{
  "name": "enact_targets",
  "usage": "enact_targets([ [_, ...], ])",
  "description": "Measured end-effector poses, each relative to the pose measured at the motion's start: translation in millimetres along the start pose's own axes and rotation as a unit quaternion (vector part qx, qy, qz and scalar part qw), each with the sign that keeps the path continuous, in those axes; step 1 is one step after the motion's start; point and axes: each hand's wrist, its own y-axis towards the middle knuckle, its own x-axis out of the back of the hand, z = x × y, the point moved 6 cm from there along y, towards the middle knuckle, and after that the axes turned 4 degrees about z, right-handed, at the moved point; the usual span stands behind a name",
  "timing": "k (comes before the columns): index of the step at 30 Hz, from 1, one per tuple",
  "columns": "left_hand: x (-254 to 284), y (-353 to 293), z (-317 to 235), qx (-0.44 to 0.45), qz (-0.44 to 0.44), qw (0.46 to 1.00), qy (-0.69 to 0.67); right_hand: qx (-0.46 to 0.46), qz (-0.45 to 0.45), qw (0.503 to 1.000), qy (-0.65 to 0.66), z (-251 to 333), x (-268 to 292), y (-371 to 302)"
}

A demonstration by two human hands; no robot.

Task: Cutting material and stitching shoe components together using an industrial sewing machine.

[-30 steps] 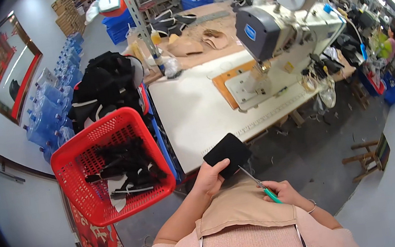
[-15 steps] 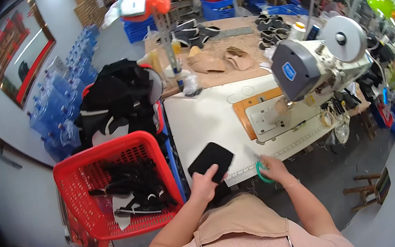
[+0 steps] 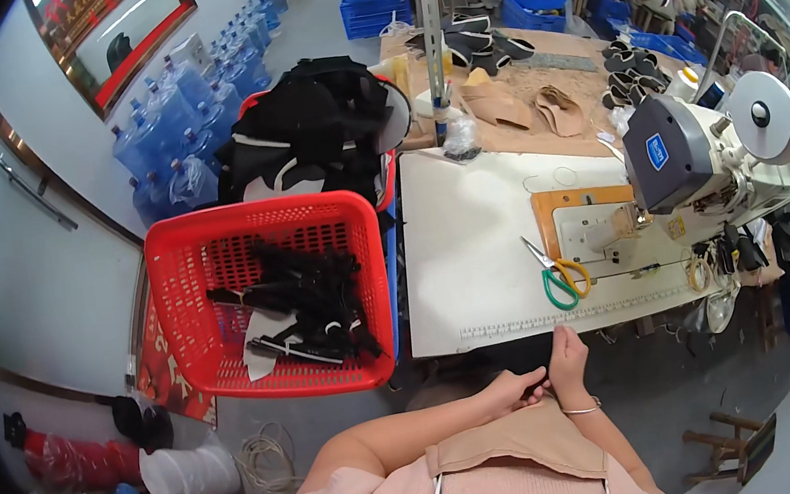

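My left hand (image 3: pixel 519 390) is closed in front of my apron, just off the table's near edge. A sliver of a black fabric piece (image 3: pixel 536 390) shows between its fingers; the rest is hidden. Right beside it, my right hand (image 3: pixel 567 366) has its fingers drawn together and pointing up toward the table edge. What it grips, if anything, cannot be made out. On the white sewing table (image 3: pixel 462 258) lies a pair of scissors (image 3: pixel 559 278) with one green and one yellow handle, blades pointing away, apart from both hands.
A sewing machine (image 3: pixel 680 156) stands on the table's right side. Along the near edge runs a ruler strip (image 3: pixel 576 315). To the left, a red basket (image 3: pixel 174 324) holds black strips, with a heap of black pieces (image 3: pixel 317 121) behind. A wooden stool (image 3: pixel 735 442) stands at lower right.
My right hand has let go of the scissors, which now lie on the table. Both hands have come together near my apron, the left bringing the black piece off the tabletop. The view has shifted left.
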Motion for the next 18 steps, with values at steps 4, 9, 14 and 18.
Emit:
enact_targets([
  [4, -42.1, -8.4, 28.1, 0.059, 0.168, 0.979, -0.099, 0.056, 0.016, 0.974, -0.220, -86.8, 27.0, -40.2],
  [9, -0.6, -118.3, -122.0, -0.237, 0.228, 0.870, -0.368, -0.216, 0.092, 0.832, -0.503, -246.5, 264.2, -194.3],
  [14, 86.1, -350.6, -221.2, -0.661, 0.022, 0.746, -0.074, -0.592, 0.225, 0.452, -0.628, -233.6, 552.5, -410.4],
  [18, 61.8, -270.1, -160.1, -0.488, -0.008, 0.873, -0.024, -0.579, 0.238, 0.555, -0.547, -225.2, 509.5, -400.4],
])
